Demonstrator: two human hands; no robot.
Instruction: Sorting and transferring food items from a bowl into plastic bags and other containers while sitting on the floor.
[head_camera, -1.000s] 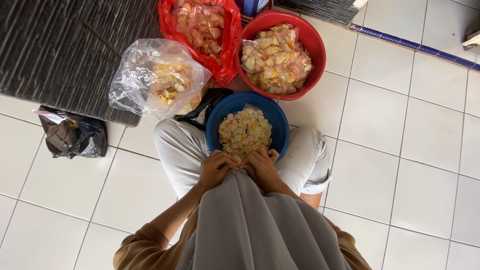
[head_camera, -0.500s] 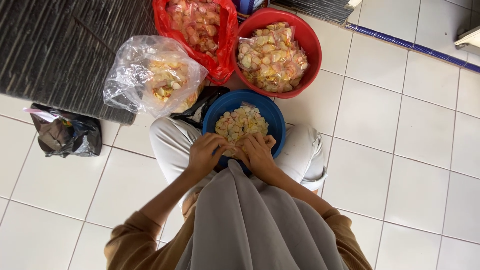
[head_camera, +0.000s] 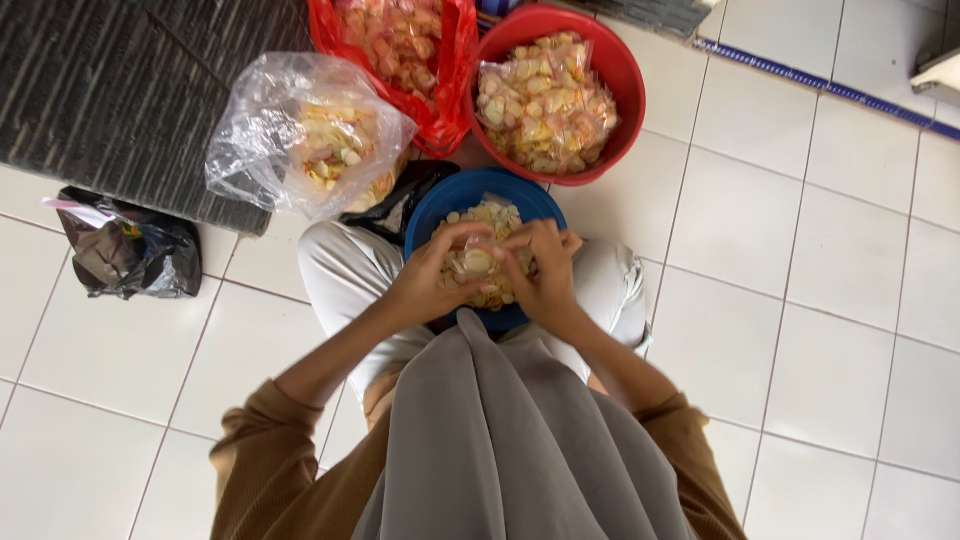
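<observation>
Both hands, left hand and right hand, pinch a small clear packet of pale chips together over the blue bowl on the person's lap, just below the red basin

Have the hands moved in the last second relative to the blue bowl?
Yes. Both the left hand and the right hand went forward from the near rim of the blue bowl to over the chips inside, fingers meeting around a small clear packet.
</observation>
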